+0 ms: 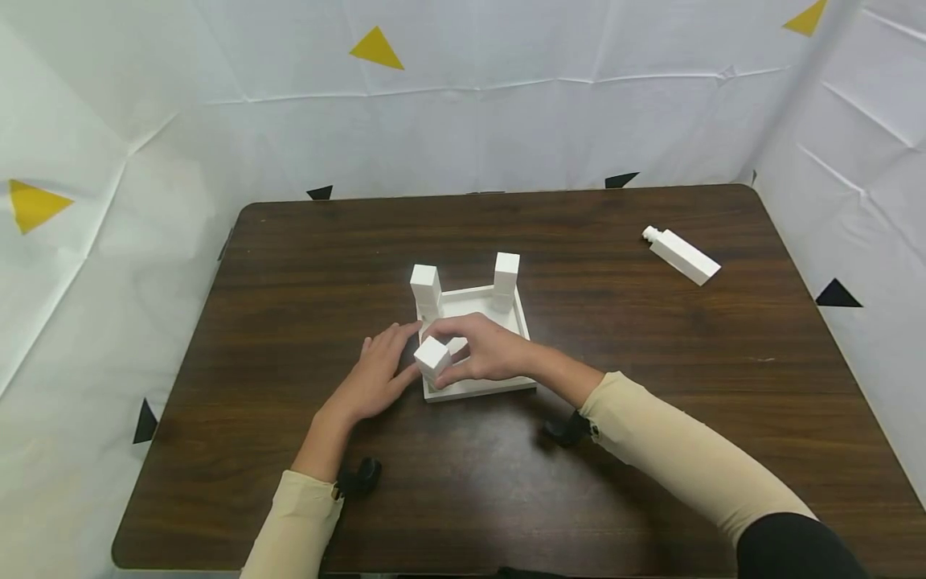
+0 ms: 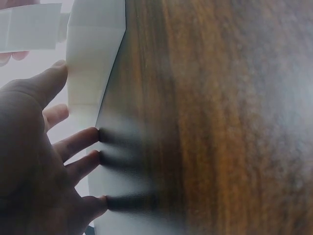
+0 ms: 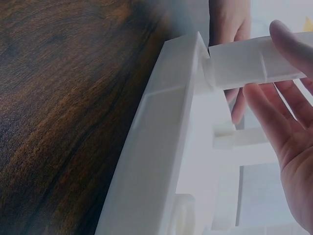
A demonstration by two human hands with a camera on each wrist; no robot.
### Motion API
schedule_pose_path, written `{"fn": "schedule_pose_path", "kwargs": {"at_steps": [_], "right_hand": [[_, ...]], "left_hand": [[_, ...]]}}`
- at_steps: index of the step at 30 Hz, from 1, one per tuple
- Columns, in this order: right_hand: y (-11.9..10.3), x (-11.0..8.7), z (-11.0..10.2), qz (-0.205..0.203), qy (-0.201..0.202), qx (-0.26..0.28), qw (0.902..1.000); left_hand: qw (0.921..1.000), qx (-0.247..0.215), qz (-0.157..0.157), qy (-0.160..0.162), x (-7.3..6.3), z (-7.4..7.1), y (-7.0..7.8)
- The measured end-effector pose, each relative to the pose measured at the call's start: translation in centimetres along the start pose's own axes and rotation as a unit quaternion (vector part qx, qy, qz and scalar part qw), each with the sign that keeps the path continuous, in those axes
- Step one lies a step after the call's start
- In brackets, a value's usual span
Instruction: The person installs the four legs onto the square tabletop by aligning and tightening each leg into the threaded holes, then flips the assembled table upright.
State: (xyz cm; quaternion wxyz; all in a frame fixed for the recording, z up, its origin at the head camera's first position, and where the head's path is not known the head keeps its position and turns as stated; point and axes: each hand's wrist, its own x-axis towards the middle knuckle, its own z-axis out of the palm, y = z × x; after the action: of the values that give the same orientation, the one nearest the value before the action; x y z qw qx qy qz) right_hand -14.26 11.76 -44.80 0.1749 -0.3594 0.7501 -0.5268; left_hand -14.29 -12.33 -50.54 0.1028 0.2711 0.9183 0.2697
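A white toy table top (image 1: 481, 392) lies upside down on the brown desk, its raised rim facing up. Two square white legs, one at the far left corner (image 1: 427, 288) and one at the far right corner (image 1: 506, 277), stand upright on it. With thumb and fingers my right hand (image 1: 495, 350) grips a third leg (image 1: 432, 356) at the near left corner. In the right wrist view that leg (image 3: 239, 63) meets the corner, its thin end at the socket. My left hand (image 1: 372, 378) has its fingers extended, touching the top's left side.
A loose white leg (image 1: 683, 256) with a threaded end lies at the desk's far right. The brown desk (image 1: 304, 265) has white sheeting (image 1: 463, 137) behind and at both sides, with yellow and black triangles on it.
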Motion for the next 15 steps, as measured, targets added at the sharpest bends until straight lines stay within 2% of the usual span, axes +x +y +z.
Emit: {"fn": "schedule_pose_path", "kwargs": {"at_steps": [15], "right_hand": [[-0.01, 0.3, 0.34, 0.006, 0.023, -0.044, 0.9988]], "left_hand": [[1.0, -0.001, -0.005, 0.0, 0.01, -0.02, 0.18]]}}
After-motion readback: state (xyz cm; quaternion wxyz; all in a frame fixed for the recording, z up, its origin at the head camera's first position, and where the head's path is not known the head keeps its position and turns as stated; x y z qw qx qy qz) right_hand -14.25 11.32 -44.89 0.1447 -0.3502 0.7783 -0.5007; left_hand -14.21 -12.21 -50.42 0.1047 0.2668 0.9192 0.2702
